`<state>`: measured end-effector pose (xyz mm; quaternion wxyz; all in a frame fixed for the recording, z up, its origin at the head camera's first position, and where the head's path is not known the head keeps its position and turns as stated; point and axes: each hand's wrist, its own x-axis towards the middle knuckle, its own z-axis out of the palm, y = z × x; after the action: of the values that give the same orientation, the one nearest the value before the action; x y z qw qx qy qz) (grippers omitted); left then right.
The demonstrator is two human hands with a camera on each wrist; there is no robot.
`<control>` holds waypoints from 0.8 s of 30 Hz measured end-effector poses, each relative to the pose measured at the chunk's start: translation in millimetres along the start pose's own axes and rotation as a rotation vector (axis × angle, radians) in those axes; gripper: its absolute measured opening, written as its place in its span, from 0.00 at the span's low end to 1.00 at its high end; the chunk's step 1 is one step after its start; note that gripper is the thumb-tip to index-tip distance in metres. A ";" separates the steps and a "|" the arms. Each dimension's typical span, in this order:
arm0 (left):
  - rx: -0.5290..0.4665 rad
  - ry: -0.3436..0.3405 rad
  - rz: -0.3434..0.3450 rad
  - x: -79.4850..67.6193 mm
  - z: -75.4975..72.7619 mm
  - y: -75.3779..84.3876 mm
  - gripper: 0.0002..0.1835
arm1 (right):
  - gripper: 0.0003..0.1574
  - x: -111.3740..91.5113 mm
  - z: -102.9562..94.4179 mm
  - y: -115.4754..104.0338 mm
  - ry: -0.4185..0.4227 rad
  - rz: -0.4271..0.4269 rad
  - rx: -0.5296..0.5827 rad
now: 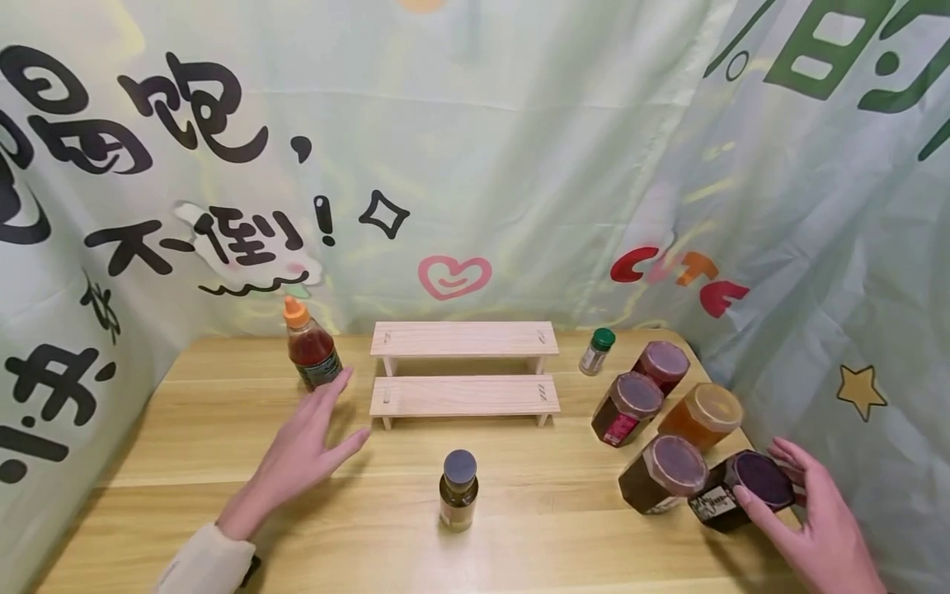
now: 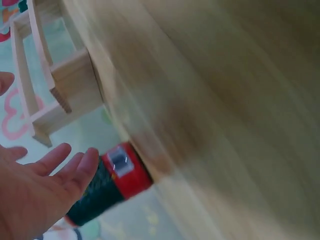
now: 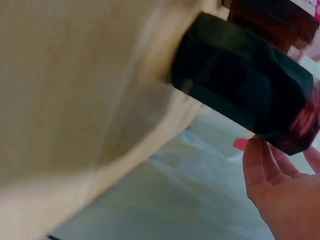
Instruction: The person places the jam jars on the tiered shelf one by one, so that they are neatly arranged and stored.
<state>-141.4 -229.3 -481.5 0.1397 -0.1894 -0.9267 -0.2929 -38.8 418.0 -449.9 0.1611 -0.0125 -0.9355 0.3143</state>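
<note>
At the right edge of the table, my right hand point(image 1: 820, 516) grips a dark hexagonal jar point(image 1: 718, 497) near its lid, thumb in front and fingers behind. The right wrist view shows the dark jar point(image 3: 240, 80) from the side, with the fingertips up at its lid end. My left hand point(image 1: 300, 450) reaches over the left side of the table, fingers extended and holding nothing. Just beyond it stands a red sauce squeeze bottle point(image 1: 310, 346) with an orange cap. In the left wrist view the fingers overlap the squeeze bottle point(image 2: 131, 170).
A two-step wooden rack point(image 1: 463, 396) stands at the back middle. In front is a small dark-capped bottle point(image 1: 458, 495). A green-capped shaker point(image 1: 596, 353) sits right of the rack, near an amber jar point(image 1: 698, 417) and several dark red jars point(image 1: 627, 408). Printed cloth point(image 1: 519, 165) hangs behind.
</note>
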 end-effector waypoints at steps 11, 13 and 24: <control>-0.245 -0.094 -0.143 39.3 24.9 2.6 0.60 | 0.62 -13.4 18.3 6.5 -0.012 0.192 0.086; -0.273 -0.101 -0.154 45.8 27.4 3.4 0.60 | 0.64 -14.8 22.3 6.2 0.002 0.216 0.095; -0.345 -0.095 -0.145 59.6 42.2 2.2 0.59 | 0.65 -16.1 25.3 1.3 0.046 0.315 0.056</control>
<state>-199.7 -186.5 -491.6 0.0399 -0.1570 -0.8794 -0.4476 -31.5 402.2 -474.3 0.1317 -0.1615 -0.9089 0.3613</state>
